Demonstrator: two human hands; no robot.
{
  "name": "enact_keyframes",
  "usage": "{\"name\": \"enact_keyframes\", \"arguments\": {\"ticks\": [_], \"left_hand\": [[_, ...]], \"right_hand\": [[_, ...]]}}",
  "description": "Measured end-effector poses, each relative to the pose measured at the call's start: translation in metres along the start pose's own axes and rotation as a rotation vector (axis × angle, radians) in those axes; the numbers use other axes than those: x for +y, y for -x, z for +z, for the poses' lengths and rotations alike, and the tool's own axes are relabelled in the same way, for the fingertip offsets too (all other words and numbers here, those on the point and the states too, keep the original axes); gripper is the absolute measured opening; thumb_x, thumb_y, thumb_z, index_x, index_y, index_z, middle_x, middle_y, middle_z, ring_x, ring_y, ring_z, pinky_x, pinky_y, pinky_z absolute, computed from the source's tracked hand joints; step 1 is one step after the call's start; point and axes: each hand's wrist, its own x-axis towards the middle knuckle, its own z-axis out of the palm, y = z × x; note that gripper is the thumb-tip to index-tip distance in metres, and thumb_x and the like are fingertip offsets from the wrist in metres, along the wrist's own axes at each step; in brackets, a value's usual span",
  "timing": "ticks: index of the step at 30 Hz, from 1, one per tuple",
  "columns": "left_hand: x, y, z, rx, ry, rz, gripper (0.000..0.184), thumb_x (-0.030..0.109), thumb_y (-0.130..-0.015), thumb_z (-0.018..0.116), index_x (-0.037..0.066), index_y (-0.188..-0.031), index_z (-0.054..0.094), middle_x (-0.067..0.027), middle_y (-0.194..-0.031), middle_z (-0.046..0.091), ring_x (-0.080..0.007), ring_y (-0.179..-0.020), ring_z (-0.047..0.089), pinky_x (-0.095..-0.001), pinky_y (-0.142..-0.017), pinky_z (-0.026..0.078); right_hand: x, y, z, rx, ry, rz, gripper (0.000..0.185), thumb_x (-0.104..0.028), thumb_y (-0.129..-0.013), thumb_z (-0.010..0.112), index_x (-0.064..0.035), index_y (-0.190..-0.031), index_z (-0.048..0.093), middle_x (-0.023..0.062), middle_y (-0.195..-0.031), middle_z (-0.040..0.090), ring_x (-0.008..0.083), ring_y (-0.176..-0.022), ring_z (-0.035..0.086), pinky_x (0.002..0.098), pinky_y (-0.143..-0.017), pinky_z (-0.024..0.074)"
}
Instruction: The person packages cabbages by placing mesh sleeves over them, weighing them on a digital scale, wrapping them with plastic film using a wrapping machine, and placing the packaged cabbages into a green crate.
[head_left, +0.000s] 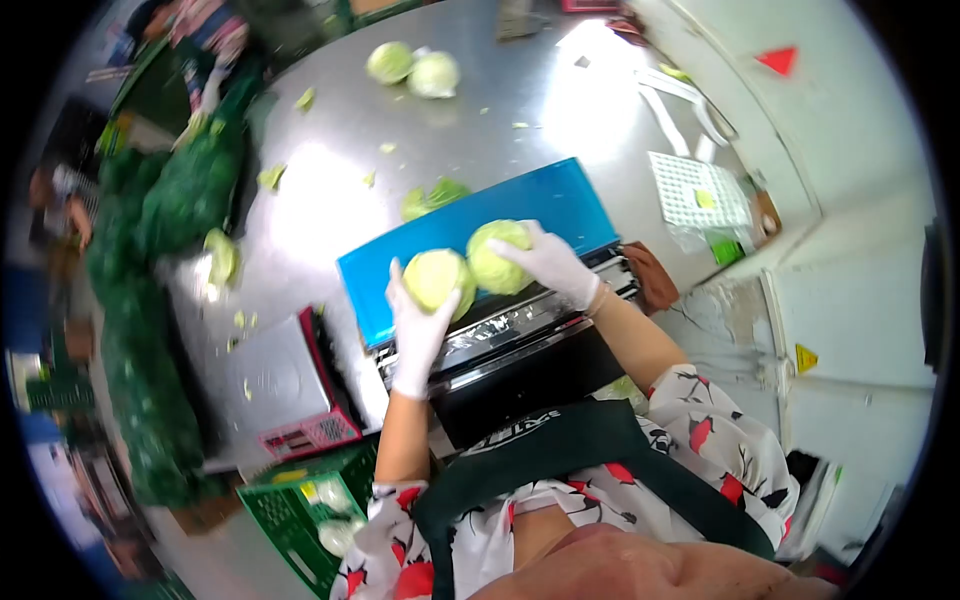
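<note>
White gloves cover both hands. My left hand [418,335] is wrapped round the near side of a pale green cabbage [437,278]. A second cabbage [497,260] sits right beside it, gripped from the right by my right hand [556,265]. Both cabbages are over the blue panel [550,200] of a film-wrapping machine, at its near edge; whether they rest on it I cannot tell. Clear film [500,335] stretches along the machine's dark bar just below them. Loose cabbage leaves [436,198] lie behind the panel.
Two more cabbages [390,62] stand far back on the steel table [330,130], among leaf scraps. At left are a scale [275,385], green net sacks [150,380] and a green crate [290,520] holding wrapped cabbages. A white grid tray [700,190] lies right. Another person [205,45] is at far left.
</note>
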Motion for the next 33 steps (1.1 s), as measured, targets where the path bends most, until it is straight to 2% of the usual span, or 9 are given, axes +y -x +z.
{"name": "enact_keyframes", "arguments": {"ticks": [2, 7, 11, 15, 19, 24, 27, 30, 33], "left_hand": [[-0.005, 0.009, -0.002, -0.026, -0.042, 0.056, 0.104, 0.030, -0.076, 0.083, -0.006, -0.151, 0.022, -0.0283, -0.145, 0.037, -0.0408, -0.137, 0.037, -0.0433, -0.115, 0.032], [-0.012, 0.004, 0.002, -0.048, 0.097, -0.011, 0.096, 0.019, -0.081, 0.077, -0.002, -0.155, 0.019, -0.0236, -0.156, 0.028, -0.0340, -0.145, 0.029, -0.0405, -0.119, 0.023], [0.004, 0.012, 0.000, -0.031, 0.198, -0.012, 0.075, 0.013, -0.095, 0.056, 0.002, -0.157, 0.016, -0.0184, -0.160, 0.024, -0.0286, -0.146, 0.027, -0.0388, -0.120, 0.018], [0.003, 0.015, -0.010, 0.049, 0.307, -0.056, 0.074, 0.014, -0.094, 0.052, 0.005, -0.158, 0.016, -0.0250, -0.155, 0.031, -0.0343, -0.143, 0.033, -0.0463, -0.119, 0.022], [0.008, 0.009, -0.025, 0.147, 0.145, -0.068, 0.069, 0.017, -0.096, 0.051, 0.004, -0.157, 0.021, -0.0244, -0.152, 0.036, -0.0345, -0.139, 0.039, -0.0485, -0.117, 0.024], [0.024, -0.002, -0.036, 0.273, 0.001, -0.036, 0.068, 0.018, -0.097, 0.053, 0.004, -0.156, 0.022, -0.0242, -0.149, 0.039, -0.0346, -0.135, 0.044, -0.0480, -0.114, 0.031], [0.039, -0.009, -0.035, 0.468, -0.081, -0.021, 0.068, 0.019, -0.098, 0.052, 0.004, -0.156, 0.021, -0.0236, -0.149, 0.039, -0.0348, -0.133, 0.045, -0.0481, -0.113, 0.033], [0.047, -0.016, -0.035, 0.499, 0.007, 0.020, 0.067, 0.018, -0.099, 0.051, 0.002, -0.156, 0.020, -0.0232, -0.150, 0.038, -0.0346, -0.133, 0.045, -0.0469, -0.112, 0.034], [0.075, -0.026, -0.025, 0.404, -0.015, 0.164, 0.065, 0.013, -0.097, 0.053, -0.003, -0.153, 0.024, -0.0226, -0.150, 0.037, -0.0343, -0.134, 0.044, -0.0453, -0.113, 0.034]], "right_hand": [[0.003, -0.002, -0.001, 0.028, -0.059, 0.032, 0.095, -0.068, -0.082, 0.065, 0.0093, -0.135, 0.045, 0.0305, -0.118, 0.059, 0.0465, -0.102, 0.063, 0.0429, -0.091, 0.0518], [0.023, -0.016, -0.004, 0.042, 0.078, -0.158, 0.108, -0.069, -0.083, 0.063, 0.0161, -0.141, 0.031, 0.0397, -0.123, 0.052, 0.0472, -0.117, 0.055, 0.0443, -0.101, 0.0453], [0.025, -0.014, -0.057, -0.234, -0.072, -0.106, 0.080, -0.058, -0.091, 0.059, 0.0067, -0.137, 0.048, 0.0306, -0.134, 0.054, 0.0408, -0.123, 0.054, 0.0405, -0.109, 0.0390], [0.075, -0.072, -0.162, 0.301, 0.064, -0.310, 0.035, -0.032, -0.092, 0.062, 0.0000, -0.104, 0.068, 0.0213, -0.111, 0.067, 0.0340, -0.101, 0.064, 0.0422, -0.090, 0.0496], [0.258, -0.168, -0.276, 0.721, 0.959, 0.317, 0.043, -0.039, -0.085, 0.067, -0.0089, -0.116, 0.069, 0.0179, -0.110, 0.065, 0.0358, -0.104, 0.062, 0.0443, -0.098, 0.0482], [0.328, -0.167, -0.344, 0.545, 0.879, 0.672, 0.049, -0.041, -0.085, 0.062, -0.0114, -0.124, 0.066, 0.0148, -0.147, 0.044, 0.0335, -0.138, 0.038, 0.0487, -0.114, 0.0332], [0.417, -0.193, -0.349, 0.699, 0.877, 0.579, 0.049, -0.040, -0.085, 0.064, -0.0097, -0.123, 0.064, 0.0141, -0.138, 0.053, 0.0304, -0.135, 0.043, 0.0481, -0.114, 0.0327], [0.338, -0.184, -0.339, 0.723, 0.842, 0.560, 0.050, -0.041, -0.084, 0.069, -0.0052, -0.118, 0.063, 0.0133, -0.122, 0.063, 0.0296, -0.120, 0.056, 0.0466, -0.110, 0.0359], [0.242, -0.190, -0.304, 1.017, 1.080, -0.242, 0.033, -0.035, -0.088, 0.065, -0.0064, -0.104, 0.062, 0.0103, -0.099, 0.064, 0.0281, -0.096, 0.061, 0.0438, -0.098, 0.0401]]}}
